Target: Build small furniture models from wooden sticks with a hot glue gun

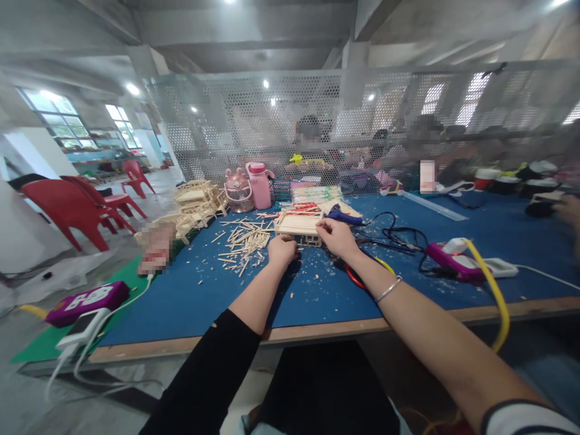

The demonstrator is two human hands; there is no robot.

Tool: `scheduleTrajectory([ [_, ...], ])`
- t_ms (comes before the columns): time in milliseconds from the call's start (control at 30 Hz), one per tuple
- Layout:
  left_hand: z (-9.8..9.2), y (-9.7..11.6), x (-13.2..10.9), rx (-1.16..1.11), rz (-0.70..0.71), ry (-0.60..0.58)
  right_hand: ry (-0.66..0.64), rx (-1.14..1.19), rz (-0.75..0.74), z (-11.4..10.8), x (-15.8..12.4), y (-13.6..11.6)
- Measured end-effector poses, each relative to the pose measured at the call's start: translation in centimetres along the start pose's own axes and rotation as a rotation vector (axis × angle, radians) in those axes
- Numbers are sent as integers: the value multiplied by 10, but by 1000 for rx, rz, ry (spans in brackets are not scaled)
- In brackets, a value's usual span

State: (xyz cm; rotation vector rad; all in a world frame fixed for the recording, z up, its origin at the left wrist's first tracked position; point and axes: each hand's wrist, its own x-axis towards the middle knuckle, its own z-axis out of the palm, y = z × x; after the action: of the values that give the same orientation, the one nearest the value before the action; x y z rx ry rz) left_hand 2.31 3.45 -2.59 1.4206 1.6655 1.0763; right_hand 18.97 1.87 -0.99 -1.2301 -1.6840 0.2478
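Just beyond left hand (283,250) and right hand (336,237), roughly centred between the two on the blue-topped desk (181,308): a miniature stick-built wooden frame (296,224), with openwork below its front edge. Laid with long axis left to right, crosswise to the reach of both forearms, short ends toward the sides. Nearer of the two, apparently in contact: the right hand, thumb and fingertips pinched on the right end. At the front left corner, curled with fingers drawn in: the left hand; cannot tell whether gripping anything, with fingertips hidden behind knuckles. Just left of the frame, a scattered heap of loose wooden sticks (247,243); just past its right end, near the right hand, a blue glue gun (347,216).
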Motion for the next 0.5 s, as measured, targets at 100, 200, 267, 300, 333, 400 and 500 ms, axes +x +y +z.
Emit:
scheduleTrajectory([
  [100, -2, 1, -3, 28, 11, -6, -5, 7, 11, 0, 0, -1],
  [200, -11, 5, -10, 64, 42, -23, 38, 60, 35, 0, 0, -1],
  [267, -22, 9, -16, 184, 136, 33, 113, 96, 35, -2, 0, -2],
  [300, -29, 11, -18, 308, 214, 102, 154, 105, 29, -3, 1, -2],
  [333, -35, 14, -21, 450, 280, 184, 192, 108, 23, -4, 1, -2],
  [400, -44, 17, -26, 686, 340, 256, 239, 106, 14, -7, 2, -2],
  [500, -48, 19, -29, 866, 373, 165, 254, 108, 12, -8, 2, -2],
])
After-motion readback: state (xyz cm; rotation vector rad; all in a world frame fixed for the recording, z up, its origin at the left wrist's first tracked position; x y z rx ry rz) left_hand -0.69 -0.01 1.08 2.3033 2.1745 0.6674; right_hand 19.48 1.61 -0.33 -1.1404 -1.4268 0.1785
